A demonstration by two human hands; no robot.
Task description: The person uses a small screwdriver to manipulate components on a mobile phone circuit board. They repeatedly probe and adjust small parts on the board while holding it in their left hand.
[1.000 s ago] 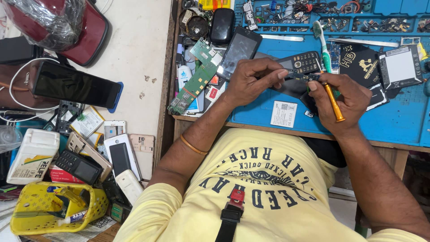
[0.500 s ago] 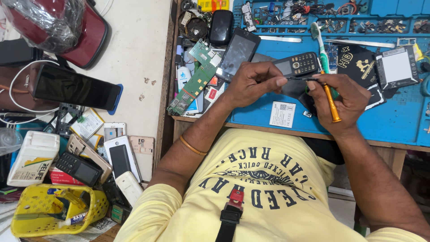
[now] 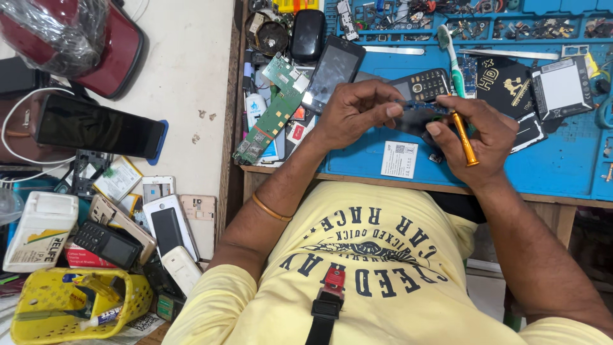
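My left hand (image 3: 354, 115) pinches a small blue circuit board (image 3: 423, 106) by its left end, just above the blue work mat (image 3: 549, 166). My right hand (image 3: 479, 137) grips an orange-handled screwdriver (image 3: 466, 137) and also touches the board's right end with its fingertips. The screwdriver's tip is hidden among the fingers. Behind the hands, a black keypad phone (image 3: 423, 84) lies flat on the mat. A dark phone shell under the hands is mostly hidden.
On the mat lie a touchscreen phone (image 3: 333, 71), a green circuit board (image 3: 271, 112), a toothbrush (image 3: 452, 54), a white label (image 3: 400, 160) and small-parts trays (image 3: 485, 16). A side table on the left holds a tablet (image 3: 96, 131), several phones (image 3: 166, 227) and a yellow basket (image 3: 70, 306).
Both hands stay over the same spot on the mat. The fingers have shifted slightly along the small board, and the screwdriver handle has tilted a little.
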